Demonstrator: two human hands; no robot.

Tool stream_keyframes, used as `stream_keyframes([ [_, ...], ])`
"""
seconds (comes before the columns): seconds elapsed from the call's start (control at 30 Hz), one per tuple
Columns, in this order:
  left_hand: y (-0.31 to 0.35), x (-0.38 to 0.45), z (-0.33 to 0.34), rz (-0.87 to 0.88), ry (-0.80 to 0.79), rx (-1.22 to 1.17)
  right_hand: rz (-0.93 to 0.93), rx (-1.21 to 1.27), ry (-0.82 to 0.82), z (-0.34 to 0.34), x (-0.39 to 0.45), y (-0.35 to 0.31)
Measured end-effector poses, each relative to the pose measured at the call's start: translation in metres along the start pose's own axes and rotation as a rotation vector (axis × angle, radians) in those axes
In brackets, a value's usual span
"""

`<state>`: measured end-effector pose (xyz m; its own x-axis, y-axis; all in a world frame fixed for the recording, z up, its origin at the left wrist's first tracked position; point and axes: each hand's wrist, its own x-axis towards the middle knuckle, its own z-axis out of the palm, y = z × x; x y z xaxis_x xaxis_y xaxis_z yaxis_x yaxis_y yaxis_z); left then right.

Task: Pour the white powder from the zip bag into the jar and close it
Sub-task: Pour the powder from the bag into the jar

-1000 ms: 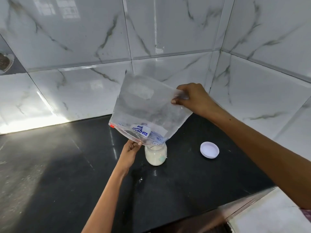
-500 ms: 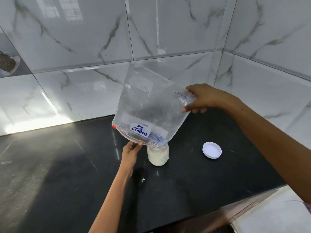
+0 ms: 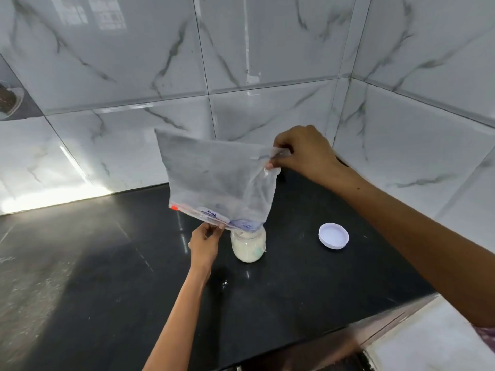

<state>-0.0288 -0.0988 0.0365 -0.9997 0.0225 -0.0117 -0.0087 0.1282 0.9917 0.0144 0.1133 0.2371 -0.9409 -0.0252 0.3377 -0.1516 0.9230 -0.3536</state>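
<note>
Two hands hold one zip bag [image 3: 217,180] upside down above a jar [image 3: 248,246] on the black bench [image 3: 107,277]; the right hand [image 3: 302,151] is raised near the back right corner of the bench, its fingers [image 3: 278,145] curled and pinching the bag's upper right corner, which is the bag's bottom seam turned upward; the left hand [image 3: 205,243] is lower, just left of the jar, its fingers [image 3: 214,227] pinching the zip edge from below, near the printed label and well right of the orange tab at the edge's left end; the bag hangs slanted, its zip edge running down to the right, so its lowest corner sits at the jar's mouth and touches it; the bag's walls look grey and dusted, and I cannot tell whether powder remains inside; the jar stands upright near the middle of the bench, uncapped, filled with white powder [image 3: 247,250] nearly to the neck; the left hand does not touch the jar, though it is just beside it; a white lid [image 3: 333,235] lies flat on the bench to the right of the jar, apart from it and nearer the right edge; marbled tile walls [image 3: 134,76] rise behind the back edge and along the right side.
</note>
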Motion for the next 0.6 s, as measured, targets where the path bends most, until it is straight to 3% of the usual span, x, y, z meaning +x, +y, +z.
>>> stream_keyframes([
  [0.1, 0.001, -0.001, 0.001, -0.021, 0.033, 0.029, 0.010, -0.057, -0.026, 0.002, 0.000, -0.001],
  [0.27, 0.000, -0.001, 0.000, -0.019, 0.078, 0.039, 0.126, -0.007, 0.186, -0.007, 0.003, 0.020],
  [0.6, 0.003, -0.001, 0.005, 0.004, 0.106, 0.077, 0.006, 0.051, 0.048, -0.005, 0.005, 0.013],
])
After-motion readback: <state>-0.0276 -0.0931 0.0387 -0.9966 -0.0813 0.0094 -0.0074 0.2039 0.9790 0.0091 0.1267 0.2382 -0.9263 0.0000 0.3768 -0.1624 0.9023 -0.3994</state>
